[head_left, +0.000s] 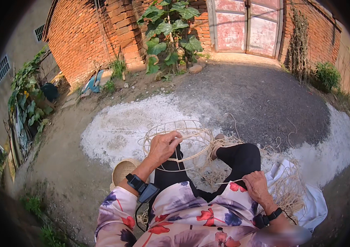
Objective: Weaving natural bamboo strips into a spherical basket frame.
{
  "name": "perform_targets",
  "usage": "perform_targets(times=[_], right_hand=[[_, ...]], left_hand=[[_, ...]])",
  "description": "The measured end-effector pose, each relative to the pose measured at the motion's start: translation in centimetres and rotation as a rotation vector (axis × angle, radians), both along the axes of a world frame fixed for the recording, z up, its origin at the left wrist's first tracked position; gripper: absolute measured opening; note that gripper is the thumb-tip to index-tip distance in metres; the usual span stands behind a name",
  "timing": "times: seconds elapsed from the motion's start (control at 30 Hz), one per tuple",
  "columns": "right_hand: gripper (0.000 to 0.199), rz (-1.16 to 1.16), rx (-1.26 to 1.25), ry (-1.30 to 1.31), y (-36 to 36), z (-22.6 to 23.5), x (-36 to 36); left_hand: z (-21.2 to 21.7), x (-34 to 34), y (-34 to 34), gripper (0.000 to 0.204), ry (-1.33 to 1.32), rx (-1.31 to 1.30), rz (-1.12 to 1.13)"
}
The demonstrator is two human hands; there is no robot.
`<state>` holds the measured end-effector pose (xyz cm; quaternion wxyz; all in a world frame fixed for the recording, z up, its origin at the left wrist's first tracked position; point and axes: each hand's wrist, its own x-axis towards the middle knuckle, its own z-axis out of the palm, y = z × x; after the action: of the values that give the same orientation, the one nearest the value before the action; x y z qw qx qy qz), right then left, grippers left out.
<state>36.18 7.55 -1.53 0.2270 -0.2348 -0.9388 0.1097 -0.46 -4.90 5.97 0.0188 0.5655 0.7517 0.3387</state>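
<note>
An unfinished basket frame (pixel 189 123) of pale cane, with open hoops and ribs, rests over my left knee and between my legs. My left hand (pixel 164 146) closes on its near left part, fingers bent together around the cane. By my right thigh, my right hand (pixel 258 187) is closed on a thin pale cane strand (pixel 233 180) that runs left across my lap. The fingertips of my right hand are partly hidden. Loose strands (pixel 216 177) hang tangled between my legs below the frame.
A round woven basket (pixel 121 172) stands left of my left leg. To my right, a heap of cane strands (pixel 288 189) lies on a white cloth sack (pixel 317 206). Pale and dark gravelly ground (pixel 261 99) stretches toward a brick wall (pixel 80 41), leafy vine (pixel 171 33) and double door (pixel 247 29).
</note>
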Motion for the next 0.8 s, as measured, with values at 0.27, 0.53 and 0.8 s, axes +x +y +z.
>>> perform_targets(times=[0.27,0.53,0.8], right_hand=[[0.009,-0.317,0.092,-0.064,5.0,4.1,0.1],[0.017,0.286,-0.21,0.23,-1.4,5.1,-16.8],[0.02,0.23,-0.356,0.054,-2.8,6.8,-19.0]], left_hand=[[0.2,-0.5,0.7,0.019,0.069,-0.039,-0.13],[0.3,-0.1,1.6,0.029,0.141,-0.277,-0.132],[-0.6,-0.9,1.6,0.027,0.066,-0.154,-0.122]])
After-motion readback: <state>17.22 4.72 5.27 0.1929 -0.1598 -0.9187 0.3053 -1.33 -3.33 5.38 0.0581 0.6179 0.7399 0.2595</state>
